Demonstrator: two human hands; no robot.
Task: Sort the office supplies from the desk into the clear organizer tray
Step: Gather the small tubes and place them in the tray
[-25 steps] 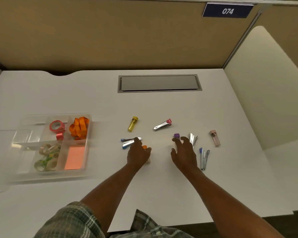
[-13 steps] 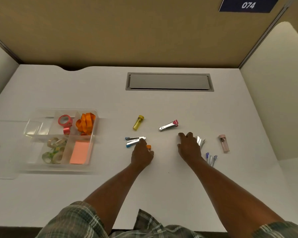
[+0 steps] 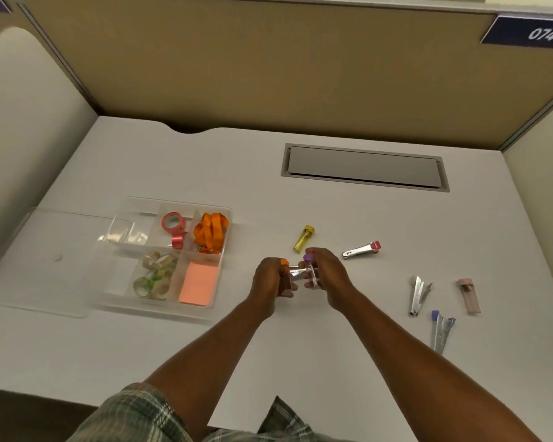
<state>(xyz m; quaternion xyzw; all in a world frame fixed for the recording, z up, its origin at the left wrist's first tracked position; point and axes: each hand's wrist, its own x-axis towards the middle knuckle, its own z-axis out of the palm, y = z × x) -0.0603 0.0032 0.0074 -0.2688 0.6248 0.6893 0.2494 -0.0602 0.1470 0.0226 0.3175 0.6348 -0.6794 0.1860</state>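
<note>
My left hand is closed around an orange-capped tube, with a silver metal piece sticking out toward the other hand. My right hand grips a clear purple-capped tube. Both hands hover close together just right of the clear organizer tray. The tray holds a pink tape roll, orange ribbon, several tape rolls and orange sticky notes. On the desk lie a yellow tube and a pink-tipped silver clip.
To the right lie a silver clip, a pink tube and a blue-tipped silver clip. The tray's clear lid lies left of the tray. A grey cable hatch sits at the back, with partition walls behind and at both sides.
Both hands have closed on items and lifted them off the desk, coming together. The blue-tipped silver clips near the left hand are gone from the desk. My view has swung left.
</note>
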